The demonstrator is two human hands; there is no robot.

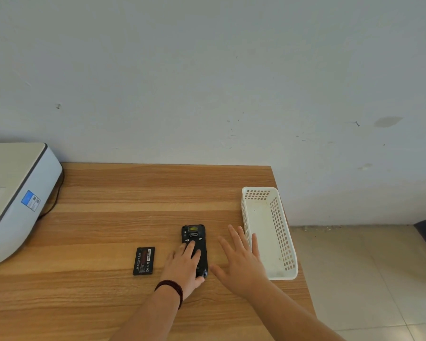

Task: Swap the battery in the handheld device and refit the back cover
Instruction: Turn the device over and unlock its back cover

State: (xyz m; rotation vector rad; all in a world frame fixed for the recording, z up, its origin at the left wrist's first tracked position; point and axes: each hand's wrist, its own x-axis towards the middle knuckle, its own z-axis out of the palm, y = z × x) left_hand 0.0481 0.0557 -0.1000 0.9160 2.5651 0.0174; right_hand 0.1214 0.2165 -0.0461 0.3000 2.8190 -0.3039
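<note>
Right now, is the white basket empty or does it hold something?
Empty. The white basket on the table's right edge shows only its bare, slightly stained floor; the loose battery lies on the table.

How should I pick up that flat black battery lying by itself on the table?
Pinch the battery across its two long side edges, coming straight down from above. It lies flat, label up, apart from the left hand and handheld device, so only its thin edges offer a hold.
</note>
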